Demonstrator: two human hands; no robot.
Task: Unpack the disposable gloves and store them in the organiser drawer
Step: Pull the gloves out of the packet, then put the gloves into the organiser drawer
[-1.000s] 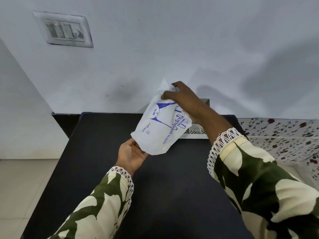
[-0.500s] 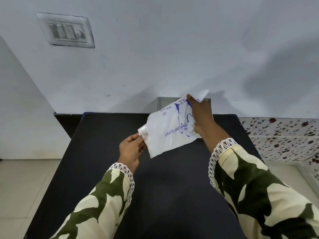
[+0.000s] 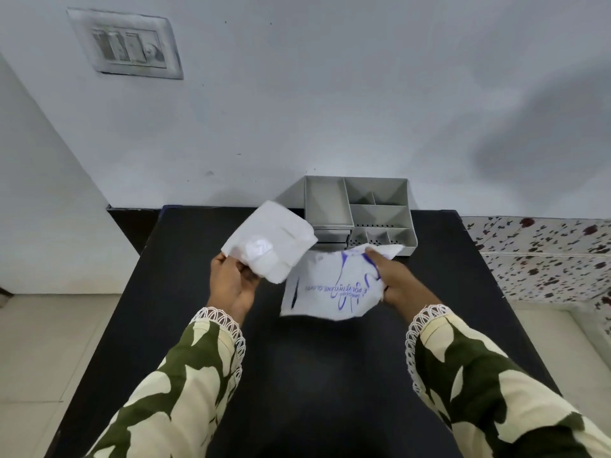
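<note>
My left hand [image 3: 233,281] grips a folded white stack of thin disposable gloves [image 3: 269,241], lifted above the black table. My right hand [image 3: 393,280] holds the white packet [image 3: 325,292] with blue print by its far right edge; the packet hangs low over the table, just right of the gloves and overlapping their lower corner. Behind both stands the grey organiser [image 3: 358,211] against the wall, with several open compartments on top. Its small drawer front [image 3: 332,236] shows below the left compartment, partly hidden by the gloves.
The black table [image 3: 297,375] runs from the wall towards me. A switch plate [image 3: 127,44] sits high on the wall at left. A speckled counter [image 3: 545,256] adjoins the table on the right; pale floor tiles lie on the left.
The gloves have come out of the packet: earlier both hands held one closed packet, now the left hand holds the glove stack and the right hand holds the packet lower down.
</note>
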